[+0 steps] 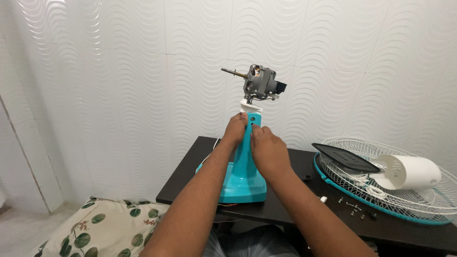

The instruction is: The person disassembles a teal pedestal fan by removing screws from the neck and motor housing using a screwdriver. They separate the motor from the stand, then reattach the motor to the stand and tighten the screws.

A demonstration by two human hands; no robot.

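Observation:
A turquoise fan stand (243, 178) rests on a dark table (190, 171). On top of its neck sits a bare grey fan motor (261, 82) with its shaft pointing left. My left hand (235, 129) grips the upper left of the turquoise neck, just under the white motor mount. My right hand (268, 151) wraps the neck's right side a little lower. Both hands touch the stand.
At the table's right lie a white wire fan grille (419, 200), a black flat cover (343, 158) and a white motor housing (410, 172). Several small screws (352, 207) lie near the front edge. A leaf-patterned cushion (100, 228) sits lower left. A wavy white tiled wall is behind.

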